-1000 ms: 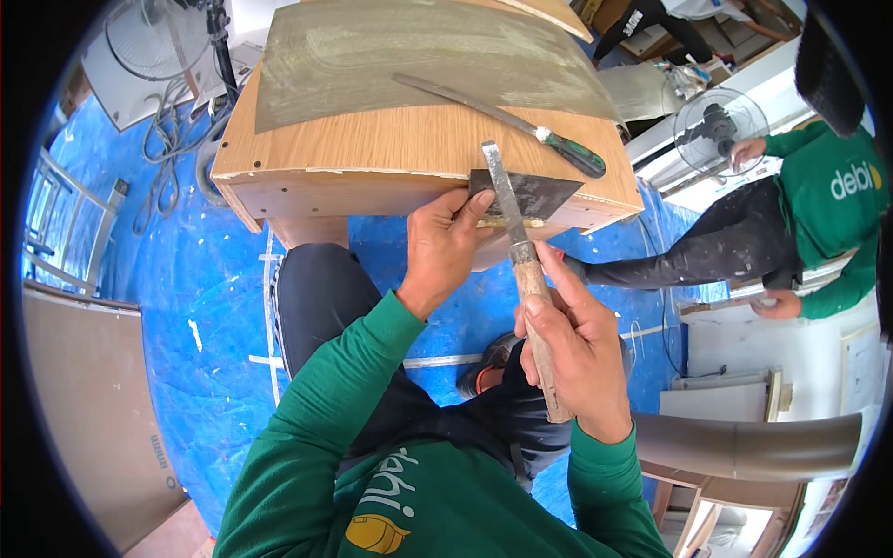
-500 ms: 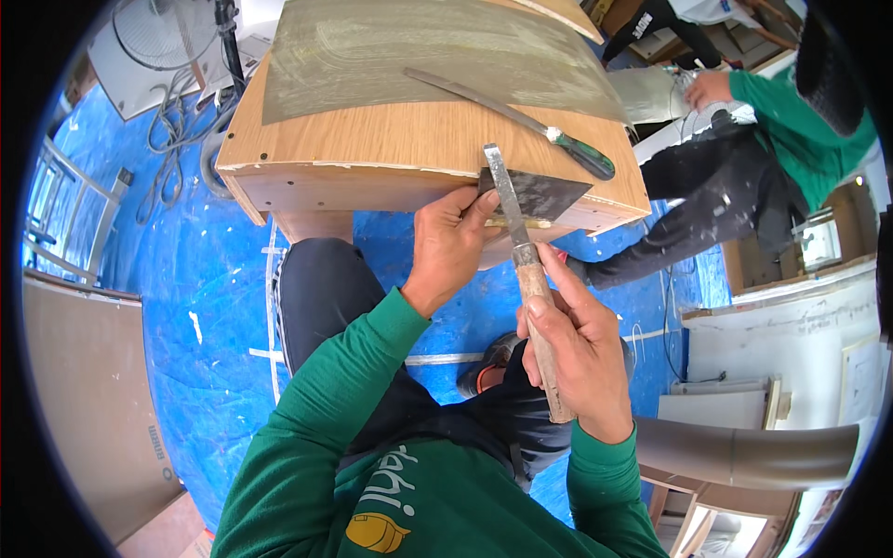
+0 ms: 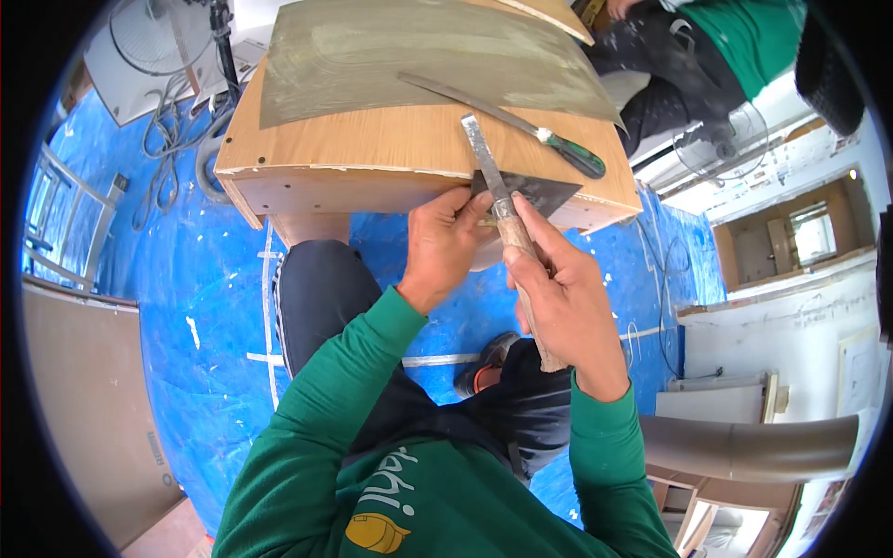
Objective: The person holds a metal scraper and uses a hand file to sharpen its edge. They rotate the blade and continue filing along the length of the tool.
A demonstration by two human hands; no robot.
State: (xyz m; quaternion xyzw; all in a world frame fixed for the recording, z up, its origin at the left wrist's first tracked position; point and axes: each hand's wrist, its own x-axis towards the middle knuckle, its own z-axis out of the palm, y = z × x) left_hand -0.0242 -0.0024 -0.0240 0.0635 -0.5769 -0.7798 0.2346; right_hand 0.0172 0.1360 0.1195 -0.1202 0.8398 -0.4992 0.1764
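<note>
My left hand (image 3: 437,246) grips a dark thin rectangular plate (image 3: 549,197) at the front edge of a wooden box (image 3: 353,139), thumb on its face. My right hand (image 3: 567,312) is closed round the wooden handle of a flat metal-bladed tool (image 3: 481,144). The blade lies across the plate's left part and reaches up over the box top, partly covering the plate; whether they touch I cannot tell. Behind it, a file (image 3: 572,155) with a green-black handle rests on the box, its tip over an olive-grey sheet (image 3: 419,42).
A co-worker's green sleeve (image 3: 744,42) and dark legs are at top right, beside a fan (image 3: 721,139). Another fan (image 3: 158,33), coiled cords (image 3: 167,139), a metal frame (image 3: 84,223) and a leaning board (image 3: 88,391) are left. A grey-brown roll (image 3: 753,446) lies lower right.
My right hand and the tool have moved up and slightly left, the blade reaching further over the box top. My left hand stays nearly still. The co-worker has shifted up toward the top right.
</note>
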